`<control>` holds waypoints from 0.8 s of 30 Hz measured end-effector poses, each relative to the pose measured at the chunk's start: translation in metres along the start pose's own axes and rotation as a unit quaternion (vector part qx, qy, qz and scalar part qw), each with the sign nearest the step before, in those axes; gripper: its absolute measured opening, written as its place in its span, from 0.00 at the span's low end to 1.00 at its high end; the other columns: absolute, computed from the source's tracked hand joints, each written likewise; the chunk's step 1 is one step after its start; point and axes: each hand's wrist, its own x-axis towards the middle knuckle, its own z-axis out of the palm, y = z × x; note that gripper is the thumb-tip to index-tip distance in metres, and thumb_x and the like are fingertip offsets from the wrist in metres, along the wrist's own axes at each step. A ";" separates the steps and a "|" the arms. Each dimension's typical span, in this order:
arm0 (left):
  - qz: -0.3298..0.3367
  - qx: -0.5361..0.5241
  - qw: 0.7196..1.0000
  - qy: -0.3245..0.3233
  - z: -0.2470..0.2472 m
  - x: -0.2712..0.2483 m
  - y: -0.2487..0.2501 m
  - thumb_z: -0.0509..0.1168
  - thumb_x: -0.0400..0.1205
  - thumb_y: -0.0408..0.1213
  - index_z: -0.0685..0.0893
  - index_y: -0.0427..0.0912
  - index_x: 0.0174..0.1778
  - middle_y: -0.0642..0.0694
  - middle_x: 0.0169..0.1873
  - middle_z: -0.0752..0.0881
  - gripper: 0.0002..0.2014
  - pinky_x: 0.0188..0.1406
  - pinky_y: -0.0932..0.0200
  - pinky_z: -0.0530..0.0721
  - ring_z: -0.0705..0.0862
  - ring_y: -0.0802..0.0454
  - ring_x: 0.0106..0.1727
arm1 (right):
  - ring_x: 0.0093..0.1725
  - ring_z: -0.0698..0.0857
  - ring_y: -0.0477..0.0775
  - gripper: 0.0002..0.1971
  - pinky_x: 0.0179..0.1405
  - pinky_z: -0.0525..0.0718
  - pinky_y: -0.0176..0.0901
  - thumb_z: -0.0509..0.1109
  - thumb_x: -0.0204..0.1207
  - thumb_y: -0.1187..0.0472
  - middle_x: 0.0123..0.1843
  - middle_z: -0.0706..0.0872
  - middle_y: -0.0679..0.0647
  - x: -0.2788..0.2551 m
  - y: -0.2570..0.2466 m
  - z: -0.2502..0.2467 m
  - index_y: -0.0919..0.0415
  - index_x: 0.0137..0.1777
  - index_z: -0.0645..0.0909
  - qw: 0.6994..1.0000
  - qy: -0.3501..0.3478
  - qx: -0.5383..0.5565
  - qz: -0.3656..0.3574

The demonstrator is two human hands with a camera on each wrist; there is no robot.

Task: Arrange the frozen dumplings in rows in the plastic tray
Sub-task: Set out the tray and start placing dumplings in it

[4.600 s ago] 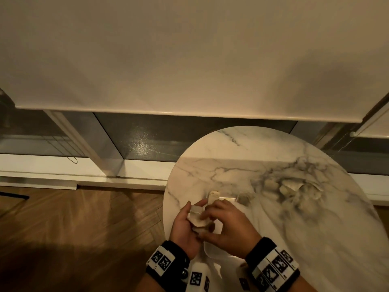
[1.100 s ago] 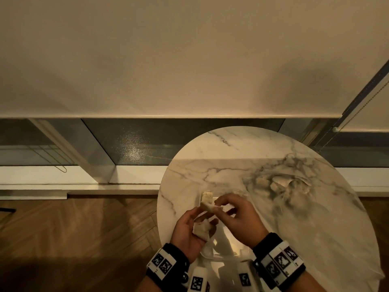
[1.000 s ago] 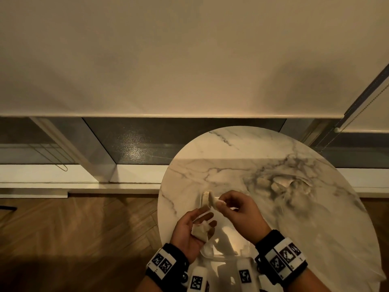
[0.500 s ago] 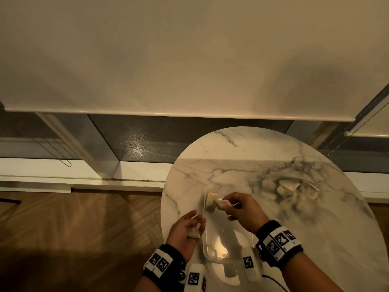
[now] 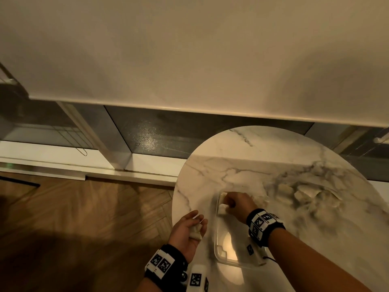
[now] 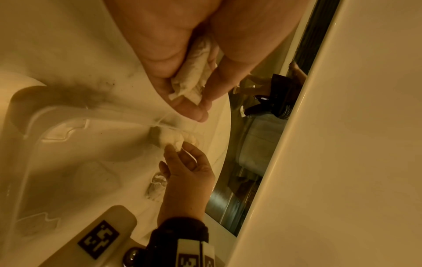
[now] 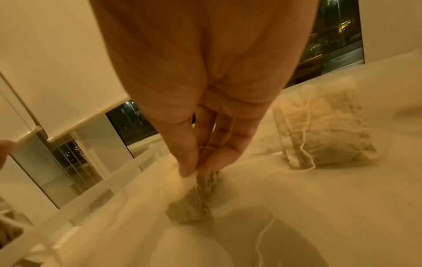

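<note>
Dumplings placed: two, as far as I can tell. One dumpling in the corner (image 5: 223, 194) sits at the tray's far-left corner, just past the right hand's fingertips; the second dumpling (image 5: 222, 207) is right under those fingertips, touching or nearly touching the first.
Tray: clear plastic tray (image 5: 216, 234) lies on the marble table (image 5: 263, 148), under and just behind the right hand; its near part looks bare, only glare on the floor.
Right hand: right hand (image 5: 236, 204) is inside the tray at the far end, fingers (image 7: 189, 162) curled down and pinching the second dumpling (image 7: 194, 202) against the tray floor. Not released yet.
Left hand: left hand (image 5: 187, 228) is off the tray's left side, palm up at the table edge, fingers loosely cupped round a spare dumpling (image 6: 194, 77). Left wrist view shows it wedged between thumb and fingers.
Supply: bag of dumplings (image 5: 303, 197) sits on the table beyond and to the right of the right hand, well apart from the tray. Count unreadable, too blurred; looks like several.
Step in hand: seating the second piece of the first row, judged from the pinch.
Progress: early. First row barely begun along the tray's left wall.
Left to do: let go of this piece, place the one waiting in the left hand next in line, then bring the rest over from the bag and fill further rows.
Row neatness: cannot tell, right hand covers the joint between pieces.
</note>
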 end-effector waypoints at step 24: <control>0.001 -0.036 0.999 -0.035 0.008 -0.011 -0.002 0.70 0.73 0.35 0.87 0.32 0.55 0.32 0.49 0.89 0.16 0.49 0.48 0.86 0.88 0.36 0.47 | 0.39 0.85 0.43 0.02 0.40 0.82 0.37 0.75 0.76 0.53 0.41 0.87 0.42 -0.039 -0.021 -0.002 0.45 0.46 0.85 0.968 0.180 0.173 -0.008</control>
